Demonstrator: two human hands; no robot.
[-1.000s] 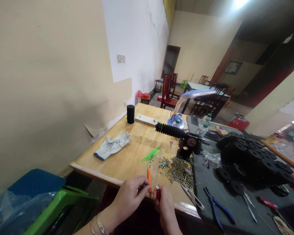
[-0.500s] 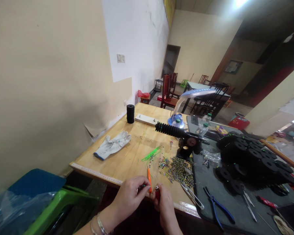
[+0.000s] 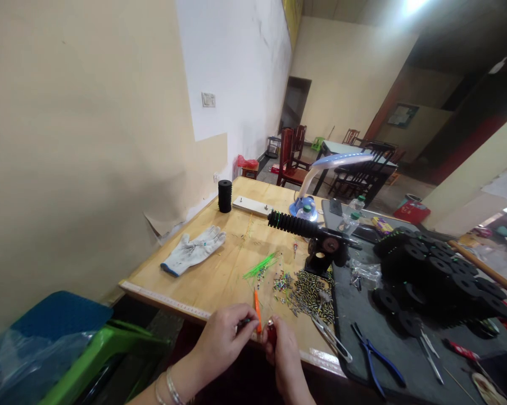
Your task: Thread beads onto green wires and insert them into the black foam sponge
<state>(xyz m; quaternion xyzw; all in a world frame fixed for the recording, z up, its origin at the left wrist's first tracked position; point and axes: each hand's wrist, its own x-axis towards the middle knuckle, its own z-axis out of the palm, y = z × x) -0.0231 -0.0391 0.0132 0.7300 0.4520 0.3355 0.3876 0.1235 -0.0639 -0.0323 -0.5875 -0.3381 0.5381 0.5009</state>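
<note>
At the edge of a wooden table (image 3: 220, 275), the left hand (image 3: 231, 333) is pinching a small dark piece (image 3: 244, 323) while the nearby right hand (image 3: 284, 346) is gripping an apparent red lighter (image 3: 272, 333); such fine handling is demanding a light, steady touch.

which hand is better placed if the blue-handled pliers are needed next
Probably the right hand: it is nearer the blue-handled pliers, though it holds a small red object. The left hand is farther away and pinches something small and dark.
</note>
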